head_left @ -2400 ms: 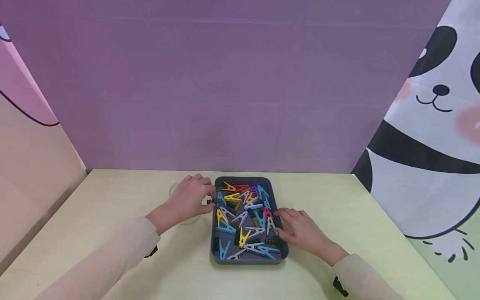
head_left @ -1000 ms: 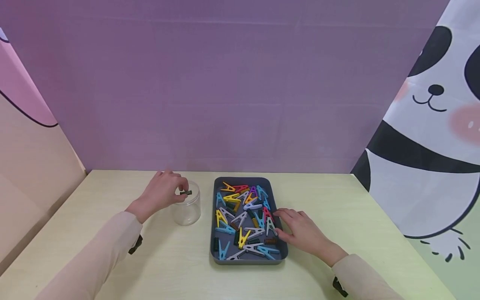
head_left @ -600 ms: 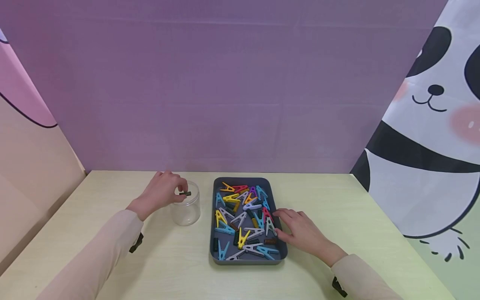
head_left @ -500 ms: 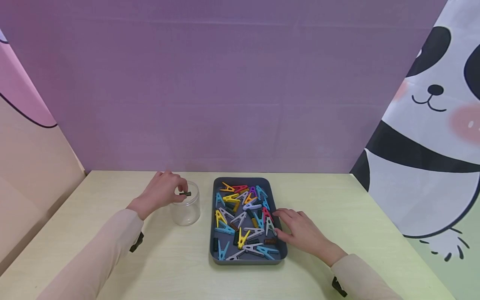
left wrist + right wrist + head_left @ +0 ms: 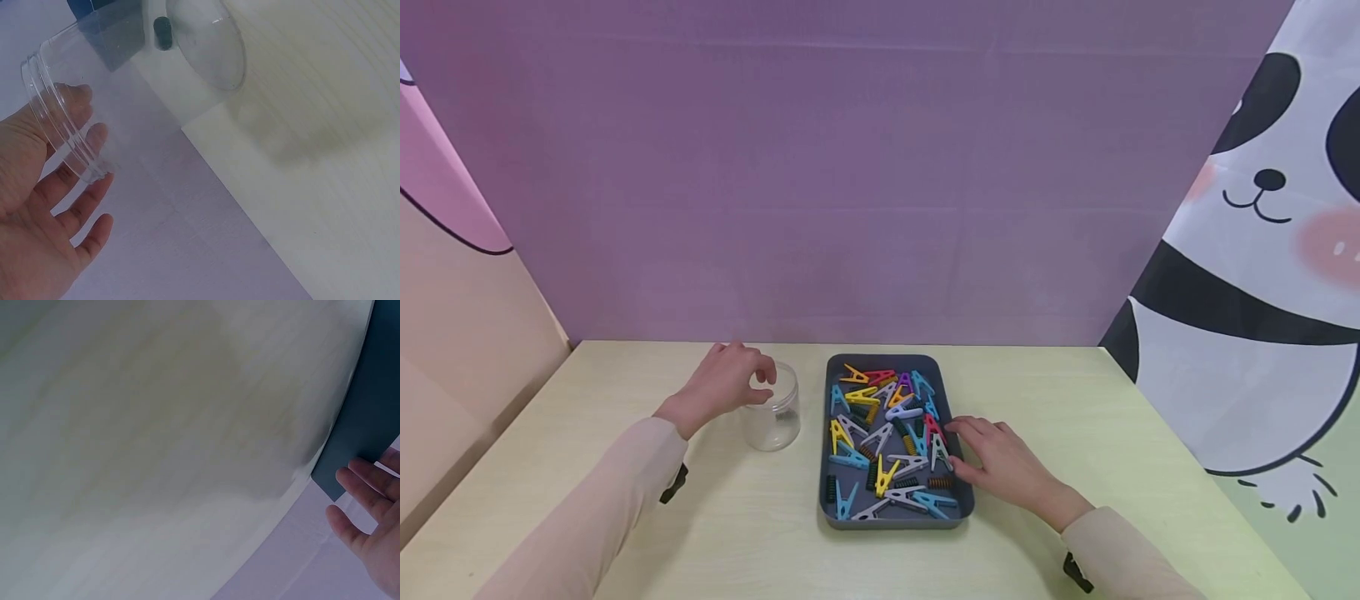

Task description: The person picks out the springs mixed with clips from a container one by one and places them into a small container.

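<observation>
Backdrop: purple cloth [image 5: 865,175]; panda print [image 5: 1262,275] cut off, right.
Clear jar [image 5: 772,427]: left of tray [image 5: 895,524]; dark spring [image 5: 163,33] inside, blurred.
Left hand [image 5: 724,383]: fingers parted at jar's mouth.
Right hand [image 5: 1003,463]: fingers loosely extended, at tray's right rim.

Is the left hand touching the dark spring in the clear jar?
Apart. The left wrist view shows the dark spring near the base of the clear jar, a plain gap away from the left hand at the jar's mouth.
</observation>
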The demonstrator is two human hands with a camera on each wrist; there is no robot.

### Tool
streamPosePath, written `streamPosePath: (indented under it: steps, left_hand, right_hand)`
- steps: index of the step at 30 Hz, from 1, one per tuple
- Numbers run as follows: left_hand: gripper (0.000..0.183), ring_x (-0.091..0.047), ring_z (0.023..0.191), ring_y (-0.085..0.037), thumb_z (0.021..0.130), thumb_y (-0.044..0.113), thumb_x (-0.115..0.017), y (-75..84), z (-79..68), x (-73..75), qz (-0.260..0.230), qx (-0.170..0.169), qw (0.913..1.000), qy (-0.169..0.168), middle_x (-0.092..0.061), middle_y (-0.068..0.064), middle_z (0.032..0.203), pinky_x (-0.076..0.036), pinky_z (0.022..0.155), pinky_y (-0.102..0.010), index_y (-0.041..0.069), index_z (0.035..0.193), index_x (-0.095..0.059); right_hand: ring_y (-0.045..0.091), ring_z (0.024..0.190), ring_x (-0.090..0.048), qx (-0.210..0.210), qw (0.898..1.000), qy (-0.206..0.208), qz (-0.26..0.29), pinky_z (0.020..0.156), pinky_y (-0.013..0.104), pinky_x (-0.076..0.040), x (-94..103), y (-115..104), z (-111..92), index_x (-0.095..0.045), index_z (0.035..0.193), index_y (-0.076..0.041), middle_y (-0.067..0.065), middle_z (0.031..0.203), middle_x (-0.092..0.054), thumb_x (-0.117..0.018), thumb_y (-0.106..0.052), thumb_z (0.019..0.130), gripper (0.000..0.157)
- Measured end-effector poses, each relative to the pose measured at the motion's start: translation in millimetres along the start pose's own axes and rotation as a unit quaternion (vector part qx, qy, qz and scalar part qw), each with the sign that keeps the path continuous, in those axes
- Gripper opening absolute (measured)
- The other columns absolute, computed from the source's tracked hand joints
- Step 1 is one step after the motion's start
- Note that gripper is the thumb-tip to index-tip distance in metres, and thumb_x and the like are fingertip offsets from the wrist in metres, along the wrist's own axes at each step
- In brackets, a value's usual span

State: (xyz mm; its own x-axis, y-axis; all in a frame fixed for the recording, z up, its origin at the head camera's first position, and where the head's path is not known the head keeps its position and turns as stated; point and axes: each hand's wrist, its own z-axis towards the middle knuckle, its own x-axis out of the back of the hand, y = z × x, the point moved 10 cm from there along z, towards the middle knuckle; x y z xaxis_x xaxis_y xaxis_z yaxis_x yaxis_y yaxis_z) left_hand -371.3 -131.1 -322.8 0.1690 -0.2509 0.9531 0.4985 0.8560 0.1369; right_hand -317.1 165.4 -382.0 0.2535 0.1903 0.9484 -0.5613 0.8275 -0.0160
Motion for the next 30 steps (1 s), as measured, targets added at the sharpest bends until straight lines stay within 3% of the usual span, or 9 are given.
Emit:
streamPosePath:
  steps: [19,30]
  left_hand:
    - [0.022,-0.051,0.093,-0.023,0.074,0.03,-0.073,13.3,-0.5,12.9,0.019,0.01,0.9995,0.024,-0.064,0.004,0.082,-0.037,0.085,-0.042,0.018,0.092,-0.068]
    - [0.021,-0.052,0.092,-0.021,0.075,0.031,-0.073,44.7,-2.6,25.5,0.02,-0.029,0.9986,0.038,-0.065,0.005,0.089,-0.037,0.088,-0.043,0.02,0.092,-0.068]
  right_hand:
    - [0.024,0.11,-0.055,-0.006,1.0,-0.008,0.003,0.087,0.045,-0.044,-1.9,1.8,-0.4,-0.057,0.116,-0.009,0.008,0.12,-0.058,-0.063,-0.035,0.082,0.043]
    - [0.023,0.109,-0.056,-0.003,1.0,-0.002,0.001,0.086,0.044,-0.044,0.0,0.1,-0.4,-0.057,0.116,-0.009,0.008,0.119,-0.059,-0.063,-0.034,0.081,0.043]
